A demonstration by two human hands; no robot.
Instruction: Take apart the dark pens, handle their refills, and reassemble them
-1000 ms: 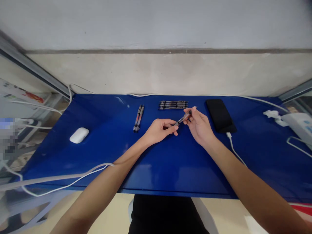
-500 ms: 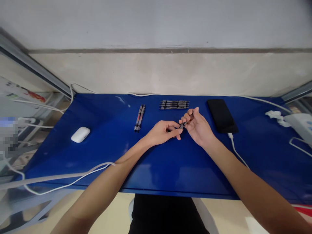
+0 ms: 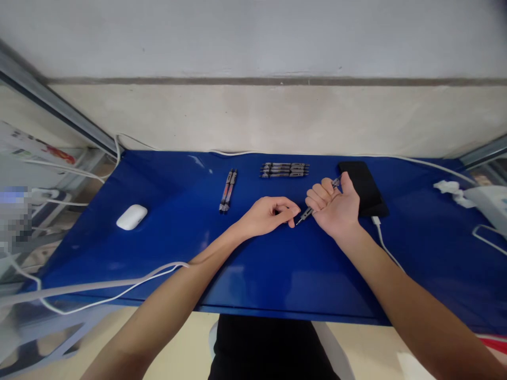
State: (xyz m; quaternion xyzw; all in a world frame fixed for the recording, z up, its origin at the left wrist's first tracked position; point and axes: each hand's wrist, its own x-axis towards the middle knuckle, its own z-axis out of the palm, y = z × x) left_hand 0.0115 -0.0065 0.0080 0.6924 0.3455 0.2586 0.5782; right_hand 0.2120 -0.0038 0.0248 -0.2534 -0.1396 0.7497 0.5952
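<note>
My right hand [image 3: 335, 207] is closed around a grey and clear pen [image 3: 306, 214]. One end of the pen points down and left toward my left hand; the other shows by the thumb. Thumb and fingertips meet on my left hand [image 3: 273, 215], which rests low over the desk just left of the pen's tip, apart from it. Whatever lies inside that pinch is hidden. Beyond the hands, several similar pens [image 3: 284, 170] lie side by side in a stack. Two pens with reddish marks [image 3: 228, 191] lie together to the left of my left hand.
A black phone [image 3: 362, 184] with a white charging cable [image 3: 383, 244] lies just right of my right hand. At the left sits a white earbud case [image 3: 132, 217]. Crumpled white tissue [image 3: 453, 191] is at the far right. A cable crosses my left forearm. The wall borders the blue desk [image 3: 178, 184].
My right hand has moved right with the pen, turning palm up and closing around it. The pen has come away from my left hand, which stays nearly in place.
</note>
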